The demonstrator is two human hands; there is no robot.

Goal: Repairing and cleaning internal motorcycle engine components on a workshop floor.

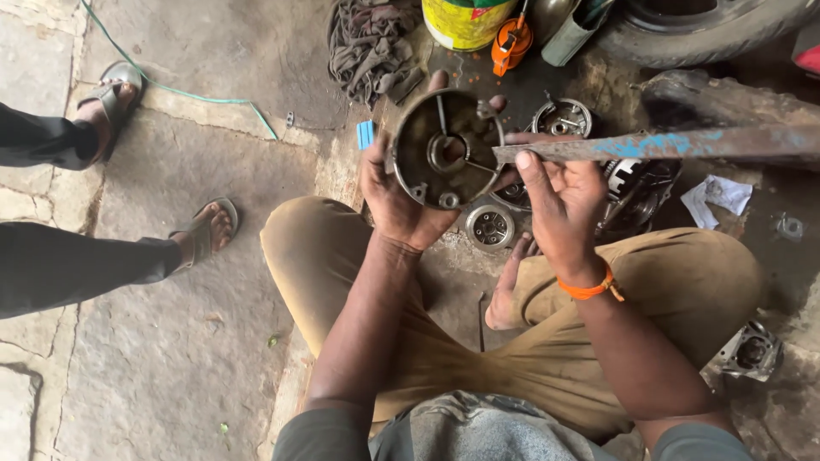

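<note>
Two hands busy — left hand [395,198] gripping round metal housing [446,149], right hand [559,201] pinching flat bar [658,146] across it

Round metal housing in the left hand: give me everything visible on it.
The round metal housing is a shallow, dirty grey-brown bowl-shaped casting, its open side facing the camera. Thin ribs run from the rim to a central hub with a bore; small lugs with holes sit on the lower rim. The left hand holds it up from behind, fingertips showing over the top edge. The tip of a flat rusty bar, held by the right hand, reaches its right rim.
</note>
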